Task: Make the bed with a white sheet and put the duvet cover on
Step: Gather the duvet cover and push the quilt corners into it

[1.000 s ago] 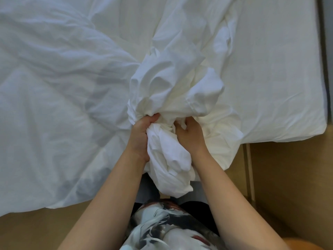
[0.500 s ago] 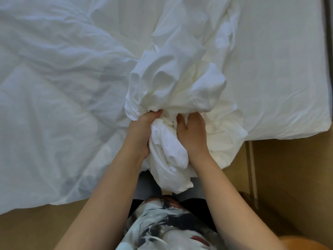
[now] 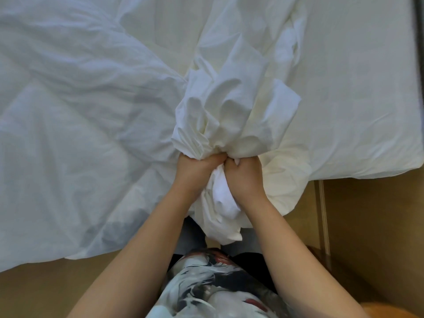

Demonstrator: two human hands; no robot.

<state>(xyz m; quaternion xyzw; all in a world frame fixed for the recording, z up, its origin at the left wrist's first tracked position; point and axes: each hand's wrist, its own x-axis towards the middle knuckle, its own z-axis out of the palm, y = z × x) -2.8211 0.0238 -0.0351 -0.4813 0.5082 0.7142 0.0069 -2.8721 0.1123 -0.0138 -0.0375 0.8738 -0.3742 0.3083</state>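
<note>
At the near edge of the bed (image 3: 378,173), the left hand (image 3: 197,171) and right hand (image 3: 244,177) sit knuckle to knuckle, both fists clenched round a gathered neck of what looks like the duvet cover (image 3: 229,111). Its loose tail hangs between the forearms. Its bulk runs straight away from the hands, over the white sheet (image 3: 355,76).

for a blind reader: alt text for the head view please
The left hand and right hand grip a bunched wad of white fabric at the near edge of a bed covered in rumpled white bedding, seen from above.
</note>
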